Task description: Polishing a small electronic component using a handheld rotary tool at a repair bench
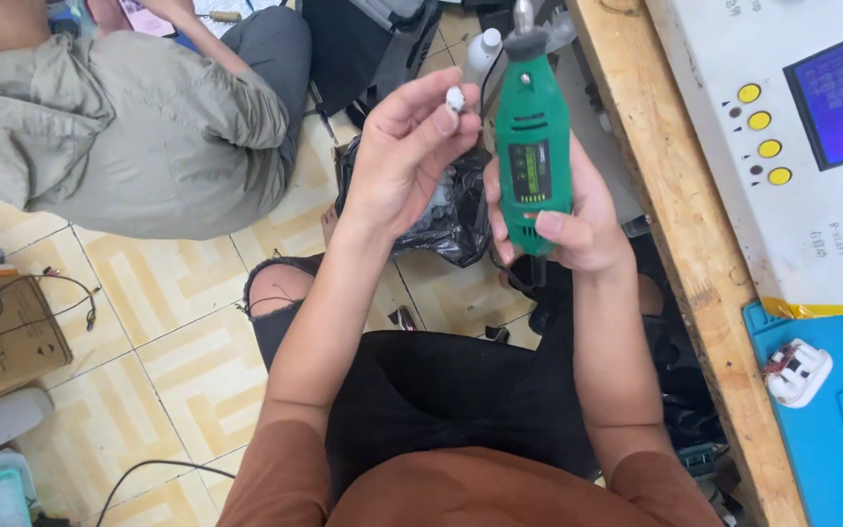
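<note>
Left hand (404,156), fingertips pinched on a small white part (456,99) just left of the green rotary tool (532,146) gripped upright by the right hand (578,229); bit and part apart, grinding apparently not yet begun

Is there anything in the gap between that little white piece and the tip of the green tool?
Nothing visible. The left hand pinches the small white piece beside the green rotary tool held upright in the right hand. Only open air separates the piece from the tool's metal tip.
</note>
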